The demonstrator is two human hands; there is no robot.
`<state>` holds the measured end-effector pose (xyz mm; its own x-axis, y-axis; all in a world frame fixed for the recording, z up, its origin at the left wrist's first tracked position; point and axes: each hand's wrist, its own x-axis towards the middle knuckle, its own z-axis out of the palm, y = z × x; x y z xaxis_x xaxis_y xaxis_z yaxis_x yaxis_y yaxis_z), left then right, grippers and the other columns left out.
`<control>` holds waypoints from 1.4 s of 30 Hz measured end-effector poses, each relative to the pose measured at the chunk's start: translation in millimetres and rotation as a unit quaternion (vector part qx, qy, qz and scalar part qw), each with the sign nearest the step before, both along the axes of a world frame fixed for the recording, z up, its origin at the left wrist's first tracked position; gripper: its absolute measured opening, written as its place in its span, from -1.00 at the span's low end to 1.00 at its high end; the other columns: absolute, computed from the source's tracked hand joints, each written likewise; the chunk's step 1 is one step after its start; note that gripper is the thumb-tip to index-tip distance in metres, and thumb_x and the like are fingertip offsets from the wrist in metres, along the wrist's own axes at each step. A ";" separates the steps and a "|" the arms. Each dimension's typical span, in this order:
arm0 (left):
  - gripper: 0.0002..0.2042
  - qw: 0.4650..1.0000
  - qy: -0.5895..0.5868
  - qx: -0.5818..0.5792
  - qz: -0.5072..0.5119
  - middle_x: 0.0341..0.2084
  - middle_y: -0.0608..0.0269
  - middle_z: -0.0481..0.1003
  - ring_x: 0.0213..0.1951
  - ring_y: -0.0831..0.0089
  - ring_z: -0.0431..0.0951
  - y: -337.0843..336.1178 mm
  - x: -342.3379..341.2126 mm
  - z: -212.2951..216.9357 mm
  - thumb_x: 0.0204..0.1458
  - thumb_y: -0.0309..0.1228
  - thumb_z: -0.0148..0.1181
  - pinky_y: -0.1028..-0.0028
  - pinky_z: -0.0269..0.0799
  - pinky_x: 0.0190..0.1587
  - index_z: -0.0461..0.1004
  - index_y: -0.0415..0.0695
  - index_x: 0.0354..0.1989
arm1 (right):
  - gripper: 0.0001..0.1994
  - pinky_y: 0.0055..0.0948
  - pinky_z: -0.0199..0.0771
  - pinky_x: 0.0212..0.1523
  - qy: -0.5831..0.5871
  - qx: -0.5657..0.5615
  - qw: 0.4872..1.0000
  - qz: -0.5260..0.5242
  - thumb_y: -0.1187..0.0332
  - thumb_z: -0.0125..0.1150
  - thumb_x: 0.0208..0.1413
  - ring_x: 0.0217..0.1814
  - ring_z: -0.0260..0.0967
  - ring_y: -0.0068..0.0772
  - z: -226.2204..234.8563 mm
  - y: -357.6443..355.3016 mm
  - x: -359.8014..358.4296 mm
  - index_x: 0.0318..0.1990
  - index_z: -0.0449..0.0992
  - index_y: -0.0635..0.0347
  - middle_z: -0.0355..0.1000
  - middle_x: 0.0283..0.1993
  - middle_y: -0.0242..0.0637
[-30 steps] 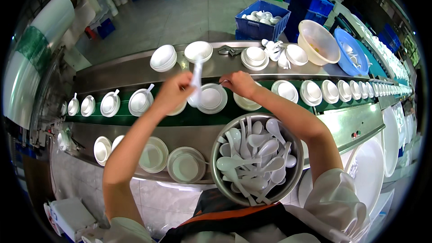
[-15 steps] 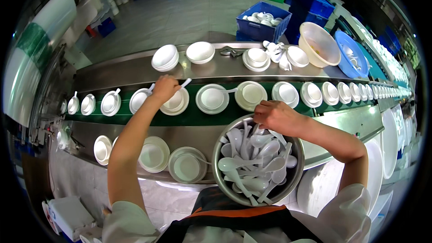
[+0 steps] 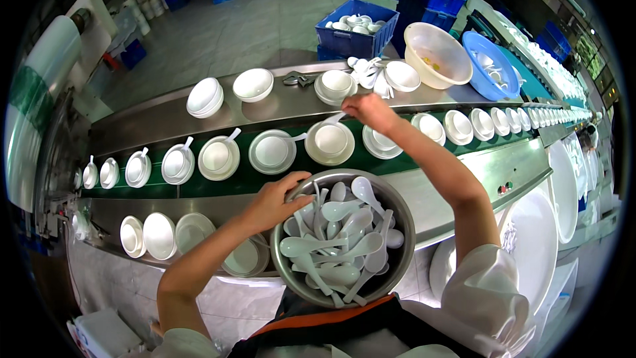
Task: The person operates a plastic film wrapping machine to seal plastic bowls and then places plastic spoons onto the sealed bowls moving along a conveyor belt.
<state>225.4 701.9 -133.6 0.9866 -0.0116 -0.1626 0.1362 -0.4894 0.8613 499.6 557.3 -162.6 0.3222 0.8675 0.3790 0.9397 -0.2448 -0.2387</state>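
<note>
My right hand (image 3: 372,111) pinches the handle of a white spoon (image 3: 336,117) over a small white bowl (image 3: 330,139), which sits on a plate on the green conveyor belt (image 3: 242,152). Across the left rim of a large steel bowl (image 3: 409,242) reaches my left hand (image 3: 281,197), thumb and fingers apart. Its fingertips are close to the white spoons (image 3: 341,209) heaped inside. Left of the right hand, several place settings (image 3: 216,157) carry a spoon each. To its right, the bowls on plates (image 3: 458,126) show no spoon.
On the steel ledge behind the belt stand white bowls (image 3: 253,85), an adjustable wrench (image 3: 299,79), loose spoons, a cream basin (image 3: 437,56) and a blue basin (image 3: 490,66). Stacked dishes (image 3: 160,235) line the near ledge. A blue crate (image 3: 358,32) of dishes stands beyond.
My left hand has left the belt settings and come back to the steel bowl's rim. My right hand has moved from the steel bowl out to the belt with a spoon. The view has shifted.
</note>
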 end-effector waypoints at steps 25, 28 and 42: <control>-0.63 0.984 -0.055 0.078 0.147 -0.32 0.12 0.38 -0.22 0.14 0.41 -104.0 32.4 -3.5 -0.21 -0.32 0.24 0.34 0.31 -0.24 0.25 -0.11 -0.24 | -0.90 -0.37 0.40 -0.52 -0.026 0.046 0.998 0.028 0.52 0.05 -0.15 -0.46 0.42 -0.29 40.3 -70.2 47.4 -0.40 0.41 0.19 0.40 -0.44 -0.17; -0.64 0.979 -0.049 0.061 0.186 -0.33 0.11 0.38 -0.26 0.13 0.42 -110.7 33.4 3.3 -0.18 -0.28 0.22 0.33 0.32 -0.27 0.26 -0.12 -0.24 | -0.85 -0.37 0.43 -0.43 -0.216 -0.136 0.966 -0.028 0.43 0.06 -0.16 -0.41 0.41 -0.28 -16.4 -44.7 64.0 -0.36 0.46 0.08 0.39 -0.38 -0.24; -0.77 0.967 -0.107 0.183 0.139 -0.36 0.16 0.29 -0.28 0.24 0.39 -141.2 53.2 -16.0 -0.29 -0.25 0.27 0.33 0.34 -0.32 0.49 -0.11 -0.48 | -0.84 -0.38 0.32 -0.06 -0.011 -0.112 0.972 0.208 0.38 0.23 -0.17 -0.09 0.29 -0.20 52.4 -153.6 -51.7 -0.36 0.48 0.14 0.35 -0.11 -0.19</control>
<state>278.6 560.7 -149.6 0.9547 0.2796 0.1020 0.1453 -0.7368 0.6603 447.8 403.7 -110.2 -0.0803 0.9823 0.1692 0.9726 0.1144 -0.2022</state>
